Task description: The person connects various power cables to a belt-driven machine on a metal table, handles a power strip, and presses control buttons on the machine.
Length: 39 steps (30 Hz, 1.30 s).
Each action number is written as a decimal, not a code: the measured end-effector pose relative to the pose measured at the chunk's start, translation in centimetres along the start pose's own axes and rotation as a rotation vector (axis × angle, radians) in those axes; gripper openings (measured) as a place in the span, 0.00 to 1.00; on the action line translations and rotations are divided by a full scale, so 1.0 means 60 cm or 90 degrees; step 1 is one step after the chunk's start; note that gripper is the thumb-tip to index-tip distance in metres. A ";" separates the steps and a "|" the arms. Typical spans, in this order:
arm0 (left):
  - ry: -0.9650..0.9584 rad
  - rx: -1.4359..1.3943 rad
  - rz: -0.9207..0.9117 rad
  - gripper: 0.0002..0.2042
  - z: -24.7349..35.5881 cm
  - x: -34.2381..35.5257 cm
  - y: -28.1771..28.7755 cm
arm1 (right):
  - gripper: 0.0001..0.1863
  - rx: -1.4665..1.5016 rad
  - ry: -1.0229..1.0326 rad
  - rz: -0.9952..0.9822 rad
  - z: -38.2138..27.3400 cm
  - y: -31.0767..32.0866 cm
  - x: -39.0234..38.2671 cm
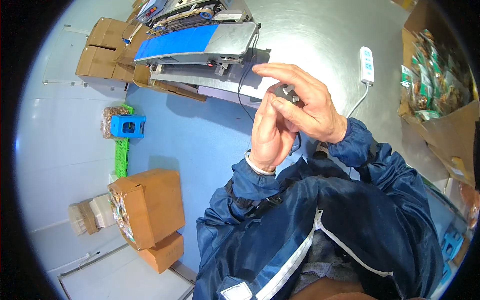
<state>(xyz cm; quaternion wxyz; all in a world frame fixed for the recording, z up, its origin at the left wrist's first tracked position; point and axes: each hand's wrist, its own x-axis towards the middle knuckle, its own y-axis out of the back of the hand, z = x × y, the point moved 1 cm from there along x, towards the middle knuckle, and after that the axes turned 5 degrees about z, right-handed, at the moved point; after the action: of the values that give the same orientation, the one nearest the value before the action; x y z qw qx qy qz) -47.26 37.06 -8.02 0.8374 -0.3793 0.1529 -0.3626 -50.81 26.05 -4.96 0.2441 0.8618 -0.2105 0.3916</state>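
A black plug (283, 95) with metal pins faces up between my hands at the middle of the view. My right hand (312, 110) curls around it, with thumb and fingers gripping it and the index finger reaching out left. My left hand (270, 135) is closed against the plug from below and left, partly hidden by my right. A dark cable (298, 143) hangs under my hands. Beyond them on the steel table (310, 35) lies a white power strip (366, 63), to the right.
A conveyor machine with a blue belt (175, 42) is at the upper left. An open box of packaged goods (435, 145) stands at the right. On the blue floor (200, 155) are cartons (157, 205) and a blue stool (127, 125). More boxes (97, 62) are stacked behind.
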 end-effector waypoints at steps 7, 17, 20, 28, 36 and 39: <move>0.079 -0.037 -0.049 0.15 0.013 -0.001 0.012 | 0.18 -0.092 0.056 -0.068 -0.001 -0.009 0.000; 0.058 0.014 -0.020 0.19 0.017 0.007 -0.017 | 0.27 0.020 0.004 -0.030 -0.014 0.006 -0.001; 0.041 -0.020 -0.083 0.16 0.022 0.019 0.002 | 0.36 0.068 -0.117 -0.031 -0.018 0.014 -0.007; 0.119 -0.104 -0.090 0.18 0.003 0.037 0.006 | 0.38 0.055 -0.118 -0.027 0.001 0.020 -0.019; 0.135 -0.131 -0.129 0.18 0.001 0.051 0.021 | 0.37 0.083 -0.150 -0.025 0.008 0.019 -0.012; 0.136 -0.145 -0.140 0.18 -0.003 0.054 0.025 | 0.36 0.058 -0.163 -0.049 0.012 0.016 -0.013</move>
<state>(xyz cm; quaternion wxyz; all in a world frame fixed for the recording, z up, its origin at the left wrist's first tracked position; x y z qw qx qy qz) -44.37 35.30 -9.18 0.7233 -0.4457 0.2385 -0.4704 -51.40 25.00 -5.76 0.1905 0.9223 -0.1887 0.2783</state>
